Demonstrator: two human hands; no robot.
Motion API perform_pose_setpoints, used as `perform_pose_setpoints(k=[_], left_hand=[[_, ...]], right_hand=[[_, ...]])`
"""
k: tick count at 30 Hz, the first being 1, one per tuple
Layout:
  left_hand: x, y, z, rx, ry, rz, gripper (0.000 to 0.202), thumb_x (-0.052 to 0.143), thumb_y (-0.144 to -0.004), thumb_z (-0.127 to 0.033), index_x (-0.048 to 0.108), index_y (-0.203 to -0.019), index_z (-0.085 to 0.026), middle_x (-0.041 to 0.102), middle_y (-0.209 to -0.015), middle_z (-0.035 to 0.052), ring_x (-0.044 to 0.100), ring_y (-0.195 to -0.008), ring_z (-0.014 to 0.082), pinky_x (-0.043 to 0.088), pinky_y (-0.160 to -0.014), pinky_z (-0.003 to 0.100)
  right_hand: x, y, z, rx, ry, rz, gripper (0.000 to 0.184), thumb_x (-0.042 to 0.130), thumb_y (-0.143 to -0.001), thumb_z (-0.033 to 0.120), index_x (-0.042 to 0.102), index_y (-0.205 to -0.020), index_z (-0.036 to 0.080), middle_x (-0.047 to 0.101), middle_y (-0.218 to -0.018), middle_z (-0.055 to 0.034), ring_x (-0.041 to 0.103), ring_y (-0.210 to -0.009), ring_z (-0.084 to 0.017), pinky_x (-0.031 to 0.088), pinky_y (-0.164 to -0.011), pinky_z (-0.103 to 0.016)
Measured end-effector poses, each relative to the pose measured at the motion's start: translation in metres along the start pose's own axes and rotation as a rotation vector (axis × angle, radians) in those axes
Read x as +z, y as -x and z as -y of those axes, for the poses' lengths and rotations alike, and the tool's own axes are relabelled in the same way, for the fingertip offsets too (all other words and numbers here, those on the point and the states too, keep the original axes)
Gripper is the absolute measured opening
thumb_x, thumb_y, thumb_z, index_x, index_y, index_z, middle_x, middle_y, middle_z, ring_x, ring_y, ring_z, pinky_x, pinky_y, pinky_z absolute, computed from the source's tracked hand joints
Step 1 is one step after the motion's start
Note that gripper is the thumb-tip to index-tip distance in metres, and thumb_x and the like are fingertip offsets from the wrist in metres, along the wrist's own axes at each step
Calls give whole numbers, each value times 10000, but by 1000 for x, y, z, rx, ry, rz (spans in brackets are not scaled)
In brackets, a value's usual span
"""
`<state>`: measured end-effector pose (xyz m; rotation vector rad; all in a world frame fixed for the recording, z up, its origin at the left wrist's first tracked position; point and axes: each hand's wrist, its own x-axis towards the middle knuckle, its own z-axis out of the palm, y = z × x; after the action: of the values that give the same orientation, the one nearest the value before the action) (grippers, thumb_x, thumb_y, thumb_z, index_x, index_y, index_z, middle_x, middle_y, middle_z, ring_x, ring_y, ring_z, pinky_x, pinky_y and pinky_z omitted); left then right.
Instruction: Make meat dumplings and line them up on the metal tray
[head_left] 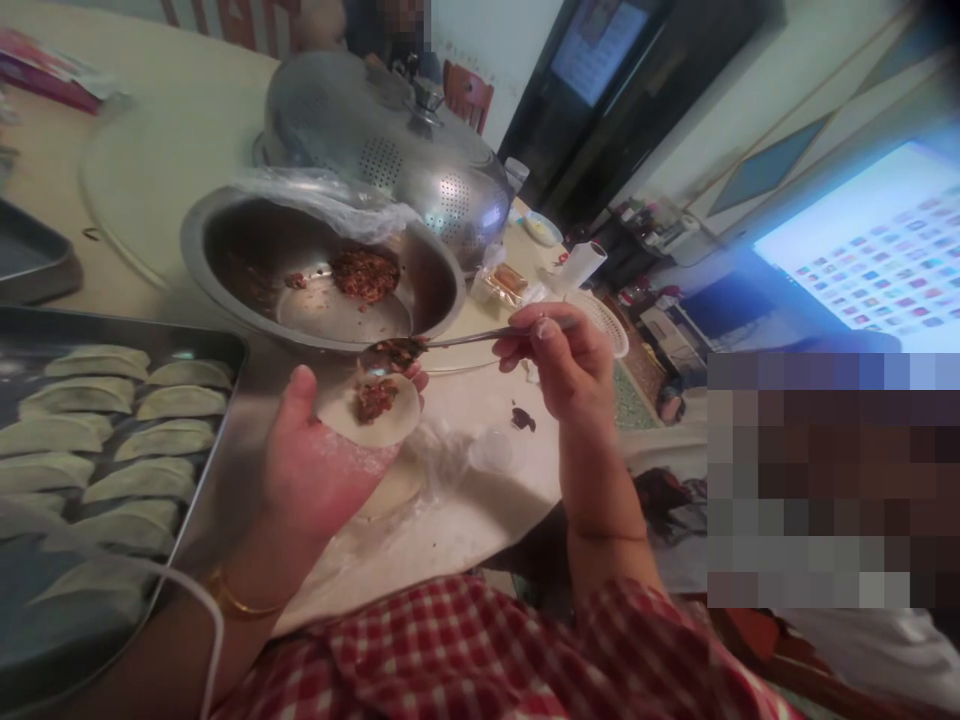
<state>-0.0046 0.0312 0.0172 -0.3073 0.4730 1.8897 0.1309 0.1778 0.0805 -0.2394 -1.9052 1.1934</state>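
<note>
Left hand (322, 475): palm up, fingers unclenched beneath round dumpling wrapper (379, 436) | Wrapper: bears minced filling (375, 400), near steel mixing bowl (225, 250) | Right hand (566, 365): fingers grasping spoon (465, 340), loaded end at wrapper's far edge | Left side: dumplings (135, 482) on metal tray (112, 334)

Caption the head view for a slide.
Left hand cradles a wrapper topped with filling, right hand holds a loaded spoon beside it, dumplings on a tray at left.

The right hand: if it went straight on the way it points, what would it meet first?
Likely the left hand, which bears the round wrapper; depth is unclear, so the right hand and its spoon might pass above.
</note>
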Motion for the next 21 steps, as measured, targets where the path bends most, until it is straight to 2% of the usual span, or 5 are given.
perform_pose_setpoints(k=[9,15,18,21], left_hand=[[1,-2,1,23,-6,-5,620,303,-982,-514,542,-1324,-55,704,-1179,200,710,-1039,323,647,-771,403],[-4,-5,1,31,20,17,565,383,-966,-488,528,-1345,-95,683,-1216,204,693,-1080,344,641,-790,426],[-3,-6,1,8,38,9,569,370,-970,-490,540,-1331,-85,697,-1174,213,699,-1065,332,643,-774,418],[-2,-5,1,-31,10,-38,603,327,-977,-499,540,-1319,-51,706,-1133,236,703,-1051,324,644,-756,387]], right_hand=[[-8,7,-1,-31,-51,-21,149,615,-937,362,688,-940,233,720,-709,45,681,-611,-68,574,-554,-176],[-1,8,0,-12,-68,42,162,601,-943,377,674,-957,234,724,-716,45,667,-593,-62,570,-561,-181],[2,-6,-3,-42,-30,11,230,584,-938,450,654,-951,231,704,-702,46,653,-581,-65,560,-562,-192],[8,-40,-23,-49,96,-27,329,536,-932,541,634,-977,230,683,-708,40,630,-578,-71,557,-589,-217]])
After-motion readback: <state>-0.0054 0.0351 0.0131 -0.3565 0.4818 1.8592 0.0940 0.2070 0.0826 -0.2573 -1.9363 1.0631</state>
